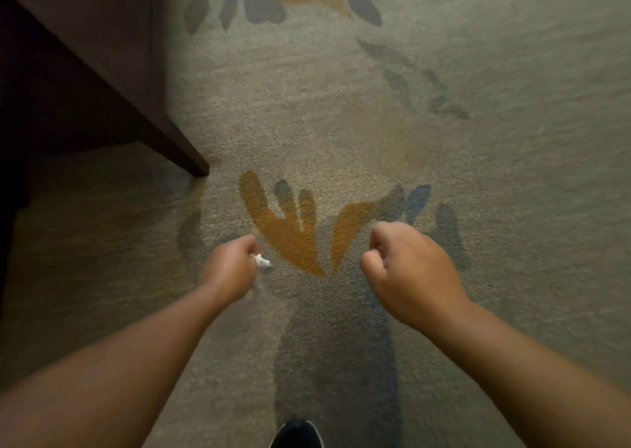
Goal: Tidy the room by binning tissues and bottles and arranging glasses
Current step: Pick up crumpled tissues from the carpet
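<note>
The carpet [478, 140] is fuzzy, with orange and gray leaf shapes. The left hand [230, 265] is curled shut on a small crumpled white tissue [262, 260], which pokes out past its fingertips. The right hand [408, 270] makes an empty-looking fist.

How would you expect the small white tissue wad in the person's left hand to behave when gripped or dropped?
The tissue looks crumpled and tiny, so it probably squashes easily and weighs almost nothing. The left hand closes over most of it, suggesting little grip is needed. Dropped, it would likely land softly on the carpet.

No readable text, label or number anywhere.
</note>
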